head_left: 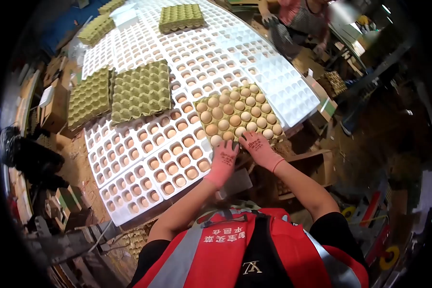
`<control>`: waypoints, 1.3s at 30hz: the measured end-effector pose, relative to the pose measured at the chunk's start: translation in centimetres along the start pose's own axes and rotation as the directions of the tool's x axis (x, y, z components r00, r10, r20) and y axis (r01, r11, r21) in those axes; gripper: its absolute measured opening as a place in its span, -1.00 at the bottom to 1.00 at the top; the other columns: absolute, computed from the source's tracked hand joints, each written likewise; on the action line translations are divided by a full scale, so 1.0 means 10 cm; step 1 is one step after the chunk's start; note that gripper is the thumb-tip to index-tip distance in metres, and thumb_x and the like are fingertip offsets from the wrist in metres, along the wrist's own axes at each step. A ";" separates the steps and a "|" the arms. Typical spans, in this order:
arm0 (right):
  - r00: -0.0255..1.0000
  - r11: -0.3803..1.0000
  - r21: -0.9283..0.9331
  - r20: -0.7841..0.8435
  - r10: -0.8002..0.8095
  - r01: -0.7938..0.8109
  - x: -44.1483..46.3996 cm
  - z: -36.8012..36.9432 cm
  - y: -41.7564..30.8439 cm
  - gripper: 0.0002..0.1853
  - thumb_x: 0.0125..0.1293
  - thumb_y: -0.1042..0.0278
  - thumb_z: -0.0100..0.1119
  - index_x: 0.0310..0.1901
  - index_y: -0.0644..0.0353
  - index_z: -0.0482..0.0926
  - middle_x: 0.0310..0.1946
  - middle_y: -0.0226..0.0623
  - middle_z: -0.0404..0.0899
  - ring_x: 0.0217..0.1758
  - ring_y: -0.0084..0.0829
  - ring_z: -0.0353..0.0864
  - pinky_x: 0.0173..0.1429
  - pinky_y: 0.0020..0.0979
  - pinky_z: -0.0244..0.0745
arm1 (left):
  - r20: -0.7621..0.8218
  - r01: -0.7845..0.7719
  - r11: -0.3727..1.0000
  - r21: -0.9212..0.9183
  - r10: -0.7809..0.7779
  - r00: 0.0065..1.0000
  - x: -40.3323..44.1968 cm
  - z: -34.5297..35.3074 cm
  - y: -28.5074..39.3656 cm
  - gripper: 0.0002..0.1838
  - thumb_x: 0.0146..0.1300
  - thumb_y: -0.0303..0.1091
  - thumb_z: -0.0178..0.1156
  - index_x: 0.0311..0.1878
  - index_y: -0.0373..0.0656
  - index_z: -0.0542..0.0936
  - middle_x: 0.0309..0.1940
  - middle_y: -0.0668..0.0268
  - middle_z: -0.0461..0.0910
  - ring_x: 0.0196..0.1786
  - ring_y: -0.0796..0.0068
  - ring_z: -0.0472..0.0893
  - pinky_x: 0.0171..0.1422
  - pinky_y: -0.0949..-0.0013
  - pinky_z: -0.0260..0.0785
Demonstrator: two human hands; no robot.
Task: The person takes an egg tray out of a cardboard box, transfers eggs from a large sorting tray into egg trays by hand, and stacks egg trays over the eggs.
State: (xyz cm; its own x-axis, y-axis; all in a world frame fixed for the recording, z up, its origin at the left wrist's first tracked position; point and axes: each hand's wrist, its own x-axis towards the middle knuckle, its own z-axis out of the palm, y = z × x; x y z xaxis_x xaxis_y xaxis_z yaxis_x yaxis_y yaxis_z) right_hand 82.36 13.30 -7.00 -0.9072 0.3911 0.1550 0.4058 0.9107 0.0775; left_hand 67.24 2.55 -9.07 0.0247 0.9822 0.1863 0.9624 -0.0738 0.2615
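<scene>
My left hand, in a pink glove with dark fingertips, reaches to the near edge of a yellow-green egg tray. Its fingers are stretched out over the front row of eggs. Beside it, my right hand, gloved the same way, rests its spread fingers at the same edge, close to a pale egg. The tray is filled with several rows of light brown and cream eggs. Fingers cover part of the front row, and I cannot tell whether the thumbs press under the rim.
White foam trays holding eggs cover the table. Stacked green pulp trays lie left, with another stack farther back. White trays lie on the right edge. Another person is across the table. A cardboard box sits below, right.
</scene>
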 end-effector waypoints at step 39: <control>0.885 -0.038 0.887 0.463 0.053 -0.461 1.08 -0.40 -0.44 -0.52 0.35 0.10 0.22 0.13 0.33 0.58 -0.16 -0.36 0.67 -0.20 -0.64 0.55 -0.19 -0.56 0.46 | 0.283 0.020 -0.327 -0.945 -0.783 0.554 -1.32 -0.88 -1.20 -0.54 0.35 0.07 0.18 0.09 -0.08 0.65 -0.02 0.45 0.66 0.01 0.55 0.59 0.05 0.45 0.46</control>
State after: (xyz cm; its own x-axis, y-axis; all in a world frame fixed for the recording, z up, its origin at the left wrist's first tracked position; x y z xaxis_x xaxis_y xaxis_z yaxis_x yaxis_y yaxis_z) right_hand 71.26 12.97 -1.76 -0.8327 0.4560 -0.3143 0.3047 -0.0966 -0.9475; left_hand 52.98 -11.10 -6.30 -0.6633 0.6508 -0.3696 -0.5701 -0.1193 0.8129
